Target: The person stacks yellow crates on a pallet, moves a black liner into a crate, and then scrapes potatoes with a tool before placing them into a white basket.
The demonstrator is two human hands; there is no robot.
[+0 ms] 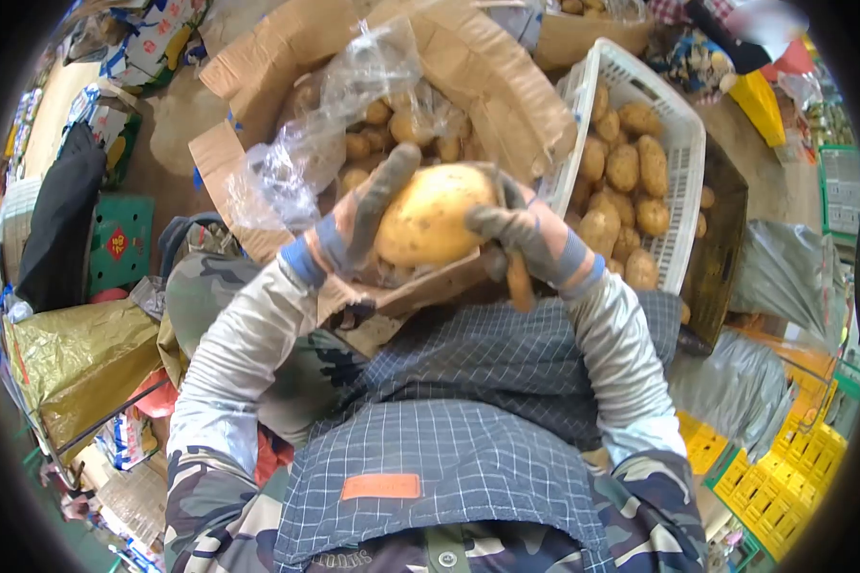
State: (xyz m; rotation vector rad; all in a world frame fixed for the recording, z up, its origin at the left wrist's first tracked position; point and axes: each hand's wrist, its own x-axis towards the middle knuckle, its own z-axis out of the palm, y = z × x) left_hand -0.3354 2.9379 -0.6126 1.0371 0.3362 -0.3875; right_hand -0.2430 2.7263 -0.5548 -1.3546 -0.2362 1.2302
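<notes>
A large yellow-brown potato [435, 216] is held up between my two gloved hands over an open cardboard box [506, 91]. My left hand [380, 202] wraps its left side, the grey-coated thumb along the upper edge. On the opposite side my right hand [535, 234] grips it, fingertips pressed on its front. A narrow brown piece [519, 282] hangs below my right fingers; I cannot tell what it is. Inside the box lie more potatoes [377, 141], partly covered by crumpled clear plastic [287, 177].
Right of the box stands a white plastic crate [683, 205] holding several potatoes [624, 169], with a dark crate [726, 253] beside it. Yellow crates [793, 477] are at lower right. A green box [119, 244] and gold sacking [81, 368] are at left. A person [702, 43] shows at upper right.
</notes>
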